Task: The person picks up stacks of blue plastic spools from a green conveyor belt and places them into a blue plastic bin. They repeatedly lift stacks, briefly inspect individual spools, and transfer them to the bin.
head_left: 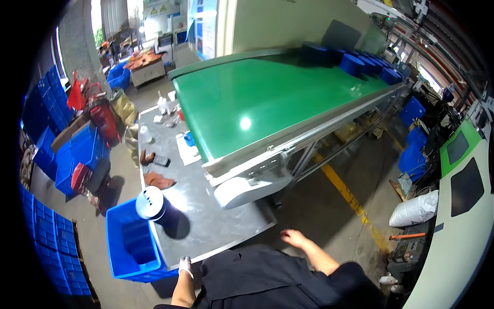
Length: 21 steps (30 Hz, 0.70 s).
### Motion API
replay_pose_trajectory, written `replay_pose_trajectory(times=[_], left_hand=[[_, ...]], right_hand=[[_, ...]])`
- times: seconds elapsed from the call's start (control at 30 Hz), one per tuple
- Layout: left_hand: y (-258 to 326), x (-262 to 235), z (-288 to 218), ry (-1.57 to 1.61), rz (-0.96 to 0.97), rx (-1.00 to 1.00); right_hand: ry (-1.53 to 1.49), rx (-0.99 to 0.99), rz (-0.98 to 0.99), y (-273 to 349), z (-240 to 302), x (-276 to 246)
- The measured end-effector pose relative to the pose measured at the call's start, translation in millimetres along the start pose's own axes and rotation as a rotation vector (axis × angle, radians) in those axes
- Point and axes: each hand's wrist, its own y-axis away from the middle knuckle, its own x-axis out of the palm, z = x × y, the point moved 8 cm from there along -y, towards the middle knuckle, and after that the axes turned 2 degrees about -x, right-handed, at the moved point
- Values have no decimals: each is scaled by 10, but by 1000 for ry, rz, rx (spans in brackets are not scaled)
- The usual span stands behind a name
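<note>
My left hand (pixel 186 264), in a whitish glove, is low beside the near edge of the grey metal table (pixel 206 219). Whether it touches that edge, and how its fingers lie, is unclear. Bare and loosely curled, my right hand (pixel 293 237) hangs in the air right of the table's near corner, with nothing visible in it. A dark blue cylinder (pixel 169 215) with a white round top (pixel 150 203) stands at the table's left edge. Against that edge is a blue plastic crate (pixel 116 238) with dark blue round items inside.
A green conveyor belt (pixel 257 103) slopes over the table, carrying stacks of blue discs (pixel 352 65) at its far right. A brown cloth (pixel 158 180), a phone-like device (pixel 161 160) and bottles lie on the table. Stacked blue crates (pixel 54 234) line the left; a white-green machine (pixel 471 190) stands right.
</note>
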Motion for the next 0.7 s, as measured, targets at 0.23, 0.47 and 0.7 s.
replay_pose_trajectory(times=[0.23, 0.47, 0.7], left_hand=[[1064, 2217, -914, -1188, 494, 558], [1292, 3864, -2041, -1066, 738, 565], [1205, 4981, -2654, -636, 649, 398]], right_hand=[[-442, 538, -483, 2144, -2763, -224], [-1143, 1148, -1318, 4674, -4022, 337], [-963, 1219, -647, 4148, -3676, 717]])
